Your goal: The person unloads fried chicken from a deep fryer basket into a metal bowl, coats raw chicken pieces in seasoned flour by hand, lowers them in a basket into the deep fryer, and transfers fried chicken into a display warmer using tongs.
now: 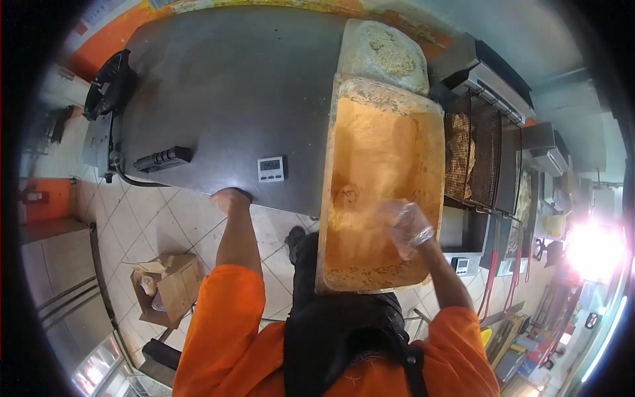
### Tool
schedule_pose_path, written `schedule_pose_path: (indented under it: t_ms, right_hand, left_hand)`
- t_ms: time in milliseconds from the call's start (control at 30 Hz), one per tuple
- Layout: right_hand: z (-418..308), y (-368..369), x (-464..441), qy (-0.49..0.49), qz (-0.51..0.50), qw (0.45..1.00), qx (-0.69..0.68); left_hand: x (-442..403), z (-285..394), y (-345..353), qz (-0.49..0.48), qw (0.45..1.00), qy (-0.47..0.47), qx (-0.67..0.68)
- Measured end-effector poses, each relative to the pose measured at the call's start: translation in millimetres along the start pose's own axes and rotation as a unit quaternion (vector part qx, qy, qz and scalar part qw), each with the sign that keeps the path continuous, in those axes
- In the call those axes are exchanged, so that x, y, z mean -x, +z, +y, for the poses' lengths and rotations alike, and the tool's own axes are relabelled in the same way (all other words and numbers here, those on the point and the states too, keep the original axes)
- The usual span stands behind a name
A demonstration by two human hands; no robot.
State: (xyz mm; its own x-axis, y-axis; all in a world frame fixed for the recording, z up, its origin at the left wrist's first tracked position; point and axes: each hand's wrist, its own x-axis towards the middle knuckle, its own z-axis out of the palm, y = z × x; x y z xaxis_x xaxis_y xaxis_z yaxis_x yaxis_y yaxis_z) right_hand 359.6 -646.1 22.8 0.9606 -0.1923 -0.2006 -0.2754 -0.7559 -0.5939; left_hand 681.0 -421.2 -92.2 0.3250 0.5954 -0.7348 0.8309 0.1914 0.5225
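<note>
My left hand point(231, 197) is bare and closes on the near edge of the grey metal table point(231, 92). Just behind it on the tabletop, a small white digital timer point(270, 169) lies face up. A clear plastic glove covers my right hand point(405, 226), which is over the right side of a deep rectangular tub point(326, 218). Fine orange-yellow powder point(377, 139) coats the inside of this tub. Motion smears the gloved fingers, so their pose and anything in them are unclear.
Behind the tub stands another container point(354, 49) with pale crumbly flour. Wire fryer baskets point(486, 152) holding food are at the right, their red handles point(488, 278) pointing toward me. A black device point(162, 159) lies on the table; an opened cardboard box point(173, 288) is below left.
</note>
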Motion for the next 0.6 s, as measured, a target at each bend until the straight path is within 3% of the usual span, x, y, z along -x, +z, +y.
schedule_pose_path:
  t_ms: [33, 67, 100, 133, 167, 200, 233, 267, 333, 367, 400, 500, 533, 567, 600]
  right_hand:
    - [21.7, 7.0, 13.0, 0.077, 0.027, 0.961, -0.265]
    - [43.5, 14.0, 26.0, 0.133, 0.093, 0.844, -0.511]
    - [50.9, 7.3, 26.3, 0.135, 0.008, 0.986, -0.098]
    - [25.9, -9.1, 16.2, 0.138, -0.089, 0.971, 0.177]
    - [0.4, -25.3, 6.6, 0.096, -0.180, 0.878, 0.433]
    - [-15.4, -21.4, 9.1, 0.099, -0.182, 0.879, 0.430]
    - [-27.5, -15.2, 16.2, 0.111, -0.005, 0.991, 0.069]
    - [-14.7, -11.8, 15.9, 0.114, 0.014, 0.993, 0.021]
    - [11.2, -4.9, 15.1, 0.116, 0.054, 0.989, -0.078]
    - [15.2, -7.4, 21.3, 0.125, -0.023, 0.980, 0.154]
    - [19.4, -10.9, 26.0, 0.130, -0.102, 0.912, 0.376]
    - [43.3, -40.1, 43.6, 0.128, -0.127, 0.914, 0.364]
    - [20.1, -63.9, 50.2, 0.135, -0.130, 0.912, 0.364]
    - [-23.2, -104.7, 51.1, 0.116, -0.105, 0.914, 0.375]
    - [-26.9, -121.3, 51.0, 0.172, -0.042, 0.935, 0.307]
  left_hand:
    - [-10.5, -3.1, 3.0, 0.005, 1.000, -0.002, 0.023]
    - [-22.0, -8.2, 7.3, 0.009, 0.999, -0.006, 0.046]
    - [-40.9, -15.1, 14.1, 0.004, 0.999, -0.004, 0.041]
    - [-63.1, -21.6, 24.6, 0.022, 0.999, 0.025, -0.011]
    - [-62.9, -22.6, 23.8, 0.032, 0.998, 0.040, -0.038]
    - [-62.4, -23.2, 23.3, 0.043, 0.996, 0.054, -0.064]
    - [-41.2, -14.6, 12.9, 0.044, 0.999, 0.006, -0.014]
    - [-22.4, -4.9, 9.1, 0.040, 0.998, -0.040, 0.039]
    - [-5.2, -3.4, 1.5, 0.003, 0.999, 0.004, 0.038]
    - [2.8, -3.0, -5.9, -0.026, 0.998, 0.042, 0.039]
    - [10.8, 25.8, -23.1, -0.035, 0.998, 0.042, 0.037]
    - [-26.4, -7.1, 3.4, -0.012, 0.999, 0.032, -0.009]
    - [-35.3, -9.8, 10.2, -0.004, 0.999, 0.038, -0.030]
    - [-41.8, -12.1, 14.7, 0.001, 0.998, 0.043, -0.047]
    - [-47.0, -14.3, 17.6, 0.003, 0.996, 0.052, -0.066]
